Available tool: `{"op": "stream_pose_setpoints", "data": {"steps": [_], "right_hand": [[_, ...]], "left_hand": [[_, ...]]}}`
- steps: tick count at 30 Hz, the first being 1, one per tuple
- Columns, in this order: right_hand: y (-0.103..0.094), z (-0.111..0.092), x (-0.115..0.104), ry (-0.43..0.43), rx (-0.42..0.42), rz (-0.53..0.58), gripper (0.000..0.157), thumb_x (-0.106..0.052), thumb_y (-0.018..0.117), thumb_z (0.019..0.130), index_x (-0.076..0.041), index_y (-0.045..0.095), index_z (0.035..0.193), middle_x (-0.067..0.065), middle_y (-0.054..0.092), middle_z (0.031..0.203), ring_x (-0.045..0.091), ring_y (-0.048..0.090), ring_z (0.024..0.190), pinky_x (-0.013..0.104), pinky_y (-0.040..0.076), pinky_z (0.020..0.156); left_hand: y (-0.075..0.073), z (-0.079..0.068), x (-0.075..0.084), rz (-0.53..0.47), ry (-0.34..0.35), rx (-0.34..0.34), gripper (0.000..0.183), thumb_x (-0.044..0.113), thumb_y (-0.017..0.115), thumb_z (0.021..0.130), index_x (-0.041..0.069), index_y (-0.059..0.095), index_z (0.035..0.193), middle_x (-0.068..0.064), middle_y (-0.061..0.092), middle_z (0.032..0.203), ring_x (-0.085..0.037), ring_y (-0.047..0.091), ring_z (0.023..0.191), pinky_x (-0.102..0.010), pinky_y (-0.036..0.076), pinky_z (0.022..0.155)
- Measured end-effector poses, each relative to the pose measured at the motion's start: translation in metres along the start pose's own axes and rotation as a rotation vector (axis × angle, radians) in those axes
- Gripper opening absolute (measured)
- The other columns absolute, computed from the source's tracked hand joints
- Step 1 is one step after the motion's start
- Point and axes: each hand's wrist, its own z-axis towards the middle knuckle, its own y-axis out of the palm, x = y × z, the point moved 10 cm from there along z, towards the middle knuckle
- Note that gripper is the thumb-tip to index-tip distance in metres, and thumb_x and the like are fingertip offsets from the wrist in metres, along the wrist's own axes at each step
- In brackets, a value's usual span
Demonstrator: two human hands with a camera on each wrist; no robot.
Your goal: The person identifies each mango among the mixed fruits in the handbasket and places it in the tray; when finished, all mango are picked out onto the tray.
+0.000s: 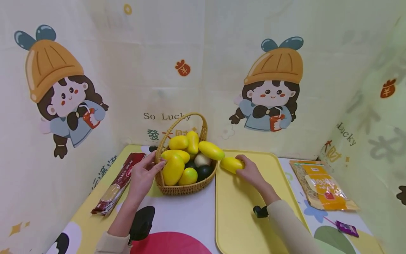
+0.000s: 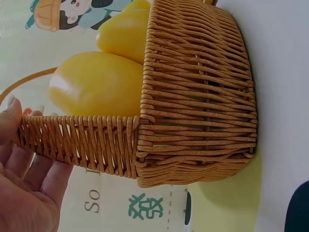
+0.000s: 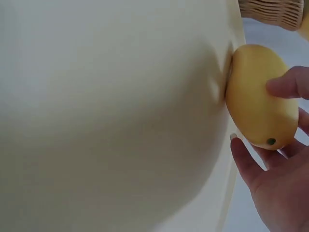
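Observation:
A wicker basket (image 1: 185,189) with an arched handle stands at the back middle, filled with yellow mangoes (image 1: 173,170), dark round fruit (image 1: 204,172) and a pale round one (image 1: 202,160). My left hand (image 1: 142,174) grips the left side of the basket's handle (image 2: 82,142), thumb on one side and fingers on the other. Between thumb and fingers, my right hand (image 1: 250,173) holds a yellow mango (image 3: 260,96) by its right end. That mango is over the left edge of a yellow tray (image 1: 247,218), close to the basket's right side.
Left of the basket lies a dark red packet (image 1: 118,183). Right of the tray are an orange and clear food bag (image 1: 323,185) and a small purple packet (image 1: 347,228). A printed cloth (image 1: 219,95) hangs behind the table and along its sides.

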Motion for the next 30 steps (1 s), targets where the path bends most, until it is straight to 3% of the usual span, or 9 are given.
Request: {"op": "stream_pose_setpoints", "data": {"steps": [6,13,17,25,30], "right_hand": [[-0.004,0.013,-0.005,-0.017,0.030,-0.041,0.059,-0.005,0.062,0.082,-0.003,0.051,0.140,0.022,0.055,0.140,0.039,0.052,0.125,0.056,0.040,0.110],[-0.010,0.018,0.008,0.023,0.041,-0.027,0.063,-0.003,0.059,0.083,-0.004,0.046,0.145,0.022,0.047,0.148,0.041,0.043,0.136,0.057,0.033,0.117],[-0.013,0.017,0.008,-0.010,0.057,-0.022,0.063,-0.001,0.060,0.084,-0.003,0.046,0.145,0.022,0.046,0.149,0.042,0.039,0.140,0.057,0.030,0.119],[-0.022,0.012,-0.009,-0.104,0.142,0.014,0.057,0.003,0.060,0.083,-0.001,0.051,0.139,0.022,0.051,0.144,0.040,0.042,0.139,0.056,0.031,0.119],[-0.021,0.012,-0.024,-0.140,0.122,0.033,0.056,-0.001,0.062,0.085,-0.005,0.052,0.140,0.018,0.051,0.145,0.038,0.042,0.139,0.057,0.033,0.117]], "left_hand": [[0.002,0.000,-0.003,-0.009,0.002,0.005,0.058,0.042,0.066,0.094,0.030,0.048,0.147,-0.002,0.061,0.138,-0.020,0.060,0.112,-0.007,0.050,0.086],[0.006,0.001,0.000,-0.001,0.030,0.003,0.058,0.042,0.066,0.094,0.028,0.048,0.147,-0.003,0.060,0.138,-0.022,0.061,0.112,-0.008,0.050,0.085],[0.006,0.001,0.002,-0.011,0.041,0.005,0.057,0.041,0.066,0.094,0.028,0.049,0.147,-0.003,0.060,0.140,-0.022,0.062,0.113,-0.008,0.050,0.086],[0.002,0.000,0.005,-0.010,0.046,0.010,0.056,0.040,0.066,0.094,0.030,0.049,0.146,-0.003,0.061,0.137,-0.021,0.061,0.112,-0.008,0.050,0.085],[0.000,-0.001,0.004,-0.010,0.048,0.006,0.057,0.041,0.066,0.094,0.030,0.049,0.146,-0.004,0.061,0.137,-0.021,0.061,0.112,-0.008,0.050,0.085]]}}
